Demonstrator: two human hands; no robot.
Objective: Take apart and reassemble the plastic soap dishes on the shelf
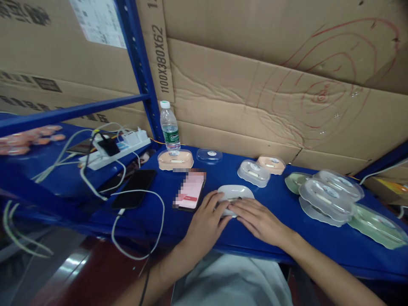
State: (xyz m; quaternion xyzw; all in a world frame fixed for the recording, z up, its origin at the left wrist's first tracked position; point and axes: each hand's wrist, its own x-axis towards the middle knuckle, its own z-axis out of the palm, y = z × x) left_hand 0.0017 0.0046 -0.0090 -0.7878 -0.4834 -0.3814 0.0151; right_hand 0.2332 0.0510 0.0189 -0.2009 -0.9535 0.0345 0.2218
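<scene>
1. Both hands are pressing flat, fingers extended, on a white soap-dish lid (235,193): left hand (204,221) touching its left end, right hand (258,219) covering its front.
2. Lid is lying on the blue desk (223,174), right of a phone (190,190).

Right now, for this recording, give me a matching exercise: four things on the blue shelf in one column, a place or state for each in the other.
1. white case
2. water bottle
3. black phone
4. power strip

A. upright by the blue post
B. dark screen, white cable plugged in
C. under both hands
D. far left, plugs in it

Pairs: 1-C, 2-A, 3-B, 4-D
</scene>
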